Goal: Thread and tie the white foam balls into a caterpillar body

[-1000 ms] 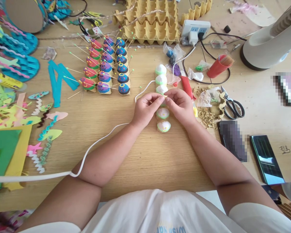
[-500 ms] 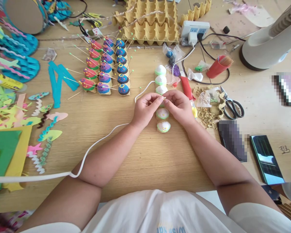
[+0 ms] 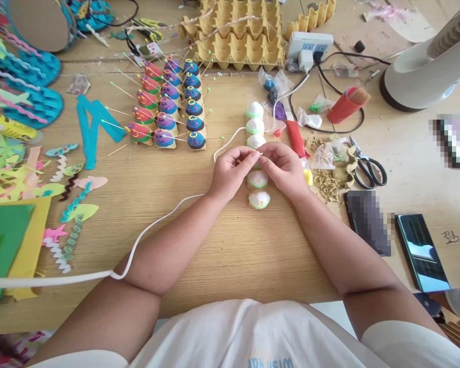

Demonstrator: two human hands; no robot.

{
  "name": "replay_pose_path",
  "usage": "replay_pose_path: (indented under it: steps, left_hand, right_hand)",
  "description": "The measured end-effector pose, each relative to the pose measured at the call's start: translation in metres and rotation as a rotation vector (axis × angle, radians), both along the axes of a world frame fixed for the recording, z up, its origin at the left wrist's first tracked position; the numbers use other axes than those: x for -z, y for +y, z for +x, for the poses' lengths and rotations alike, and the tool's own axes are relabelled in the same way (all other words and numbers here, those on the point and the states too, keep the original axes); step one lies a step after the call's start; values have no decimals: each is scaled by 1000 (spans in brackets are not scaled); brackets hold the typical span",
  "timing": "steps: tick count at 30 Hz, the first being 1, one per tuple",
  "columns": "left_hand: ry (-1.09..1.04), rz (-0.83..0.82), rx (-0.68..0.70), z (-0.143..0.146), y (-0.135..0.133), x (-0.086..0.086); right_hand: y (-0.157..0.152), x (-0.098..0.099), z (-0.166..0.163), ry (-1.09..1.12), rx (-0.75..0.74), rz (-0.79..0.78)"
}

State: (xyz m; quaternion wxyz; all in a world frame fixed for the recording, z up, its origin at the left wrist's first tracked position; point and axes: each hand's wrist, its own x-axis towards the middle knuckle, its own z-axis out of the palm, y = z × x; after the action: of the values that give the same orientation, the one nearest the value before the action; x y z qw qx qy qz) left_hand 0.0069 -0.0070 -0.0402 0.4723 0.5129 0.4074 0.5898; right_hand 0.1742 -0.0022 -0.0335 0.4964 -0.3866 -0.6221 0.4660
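Note:
My left hand [image 3: 232, 169] and my right hand [image 3: 285, 166] meet fingertip to fingertip, both in a pinch. A tiny pale bit [image 3: 260, 154] shows between the thumbs, too small to name. Beneath the hands runs a row of egg-carton cups covered in white, with light green rims. Its far cup [image 3: 254, 110] and its nearest cup [image 3: 259, 200] are in plain sight, while the fingers hide part of the middle. Small yellow and pink spots dot the nearest cup.
Left of the hands stand painted red, purple and blue egg-carton cups [image 3: 166, 105] with thin sticks poking out. Egg trays [image 3: 239, 51] and a power strip [image 3: 310, 45] lie behind. Scissors [image 3: 368, 166], a red comb [image 3: 296, 139] and a phone [image 3: 421, 251] are on the right. A white cable [image 3: 145, 231] crosses my left forearm.

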Motion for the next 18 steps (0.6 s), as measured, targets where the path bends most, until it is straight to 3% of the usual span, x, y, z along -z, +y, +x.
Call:
replay_pose_path:
  steps: [18]
  left_hand:
    - [-12, 13, -41, -1, 1, 5]
  right_hand:
    - [-1, -9, -1, 24, 82, -38]
